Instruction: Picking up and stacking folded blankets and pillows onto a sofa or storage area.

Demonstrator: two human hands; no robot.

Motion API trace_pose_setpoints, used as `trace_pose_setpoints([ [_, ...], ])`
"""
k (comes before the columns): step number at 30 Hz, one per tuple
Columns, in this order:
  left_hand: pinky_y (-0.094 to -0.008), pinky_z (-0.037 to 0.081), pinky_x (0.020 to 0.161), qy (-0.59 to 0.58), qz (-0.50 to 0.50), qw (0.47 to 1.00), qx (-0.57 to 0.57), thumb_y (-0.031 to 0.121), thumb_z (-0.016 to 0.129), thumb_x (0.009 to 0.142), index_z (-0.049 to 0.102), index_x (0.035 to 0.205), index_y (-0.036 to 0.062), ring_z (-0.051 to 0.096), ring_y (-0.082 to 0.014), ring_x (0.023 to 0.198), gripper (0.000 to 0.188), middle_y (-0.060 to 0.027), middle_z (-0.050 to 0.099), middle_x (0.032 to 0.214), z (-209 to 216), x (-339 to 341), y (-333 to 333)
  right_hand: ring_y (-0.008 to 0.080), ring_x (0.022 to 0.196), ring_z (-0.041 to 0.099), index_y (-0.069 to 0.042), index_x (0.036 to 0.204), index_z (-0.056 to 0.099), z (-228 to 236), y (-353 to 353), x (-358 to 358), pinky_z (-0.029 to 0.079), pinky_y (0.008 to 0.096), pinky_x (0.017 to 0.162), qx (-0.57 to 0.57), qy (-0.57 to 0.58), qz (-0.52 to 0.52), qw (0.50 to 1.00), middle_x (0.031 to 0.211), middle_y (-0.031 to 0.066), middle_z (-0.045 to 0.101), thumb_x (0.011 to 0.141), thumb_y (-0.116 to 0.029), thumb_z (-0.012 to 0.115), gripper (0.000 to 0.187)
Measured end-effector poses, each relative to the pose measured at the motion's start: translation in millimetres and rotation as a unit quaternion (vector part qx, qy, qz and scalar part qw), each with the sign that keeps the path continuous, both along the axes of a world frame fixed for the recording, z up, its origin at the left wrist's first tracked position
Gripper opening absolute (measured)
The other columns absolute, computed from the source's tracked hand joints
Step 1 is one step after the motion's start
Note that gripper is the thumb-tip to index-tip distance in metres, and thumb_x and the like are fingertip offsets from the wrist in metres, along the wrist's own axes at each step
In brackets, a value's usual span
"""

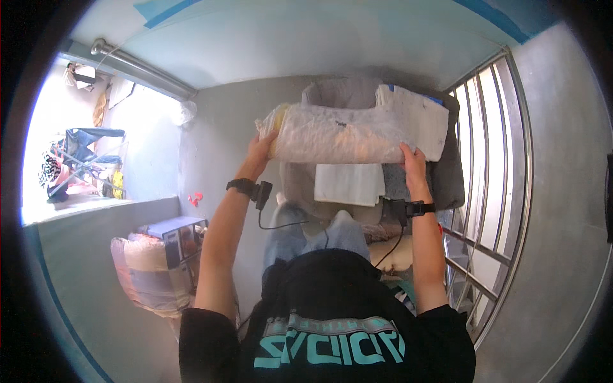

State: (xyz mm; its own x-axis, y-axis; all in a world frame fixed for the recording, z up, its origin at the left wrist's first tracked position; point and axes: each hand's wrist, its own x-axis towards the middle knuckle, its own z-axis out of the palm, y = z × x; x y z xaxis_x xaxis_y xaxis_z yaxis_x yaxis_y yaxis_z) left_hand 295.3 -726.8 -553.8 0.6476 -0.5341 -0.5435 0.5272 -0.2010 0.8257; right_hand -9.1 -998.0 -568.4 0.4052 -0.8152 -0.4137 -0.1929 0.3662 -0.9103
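A long white plastic-wrapped bundle (338, 134), yellowish near its left end, is held level in front of me. My left hand (260, 150) is closed on its left end, the thumb on the near side. At the right end, my right hand (413, 161) grips the lower corner. Behind the bundle, to the right, lies a white flat package (421, 121) with a blue edge, partly covered. Another white folded piece (348, 184) shows just below the bundle. Both rest on a grey padded surface (297, 185). What is inside the bundle cannot be made out.
Metal railings (491, 159) stand along the right. On the left, a low wall (102, 236) borders a bright area with a folding rack (92, 159) of clothes. A wrapped stack (147, 268) sits beside a small blue-topped stool (175, 226). Cables hang from both wrist devices.
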Motion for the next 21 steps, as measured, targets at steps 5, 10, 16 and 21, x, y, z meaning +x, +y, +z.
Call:
trace_pose_setpoints([
  [5, -0.0295, 0.050, 0.074, -0.098, -0.038, 0.994, -0.018, 0.025, 0.058, 0.087, 0.043, 0.122, 0.0005, 0.059, -0.0154, 0.088, 0.046, -0.0098, 0.058, 0.105, -34.1, 53.2, -50.7, 0.0153, 0.080, 0.053, 0.003, 0.095, 0.056, -46.2, -52.6, 53.3, 0.043, 0.0283, 0.069, -0.003, -0.045, -0.012, 0.999, 0.090, 0.0080, 0.057, 0.082, -0.024, 0.062, 0.030],
  [10, -0.0291, 0.047, 0.077, 0.092, -0.166, 0.974, 0.127, 0.027, 0.055, 0.088, 0.043, 0.125, 0.0128, 0.057, -0.0152, 0.089, 0.041, -0.0071, 0.058, 0.103, -161.0, 98.7, -41.8, 0.0219, 0.065, 0.052, -0.004, 0.080, 0.053, -136.7, -37.6, 91.2, 0.043, 0.0332, 0.061, 0.045, 0.018, -0.148, 0.988, 0.070, 0.0046, 0.054, 0.079, -0.014, 0.056, 0.010],
  [16, -0.0300, 0.047, 0.073, -0.220, -0.623, 0.719, 0.218, 0.021, 0.052, 0.086, 0.055, 0.106, 0.0071, 0.058, -0.0149, 0.080, 0.025, -0.0079, 0.061, 0.091, -225.5, 115.3, 34.9, 0.0168, 0.069, 0.056, -0.006, 0.085, 0.060, -195.2, 142.8, 15.1, 0.046, 0.0289, 0.065, 0.298, 0.182, -0.154, 0.924, 0.073, 0.0041, 0.059, 0.086, -0.025, 0.047, 0.024],
  [21, -0.0330, 0.048, 0.070, 0.171, -0.470, 0.854, 0.144, 0.028, 0.047, 0.087, 0.053, 0.105, 0.0048, 0.059, -0.0178, 0.082, 0.029, -0.0075, 0.061, 0.090, -238.9, 205.8, 166.9, 0.0213, 0.074, 0.060, -0.005, 0.082, 0.054, -152.9, 262.8, -37.4, 0.049, 0.0323, 0.066, 0.459, 0.129, -0.251, 0.842, 0.077, 0.0080, 0.060, 0.085, -0.019, 0.050, 0.015],
])
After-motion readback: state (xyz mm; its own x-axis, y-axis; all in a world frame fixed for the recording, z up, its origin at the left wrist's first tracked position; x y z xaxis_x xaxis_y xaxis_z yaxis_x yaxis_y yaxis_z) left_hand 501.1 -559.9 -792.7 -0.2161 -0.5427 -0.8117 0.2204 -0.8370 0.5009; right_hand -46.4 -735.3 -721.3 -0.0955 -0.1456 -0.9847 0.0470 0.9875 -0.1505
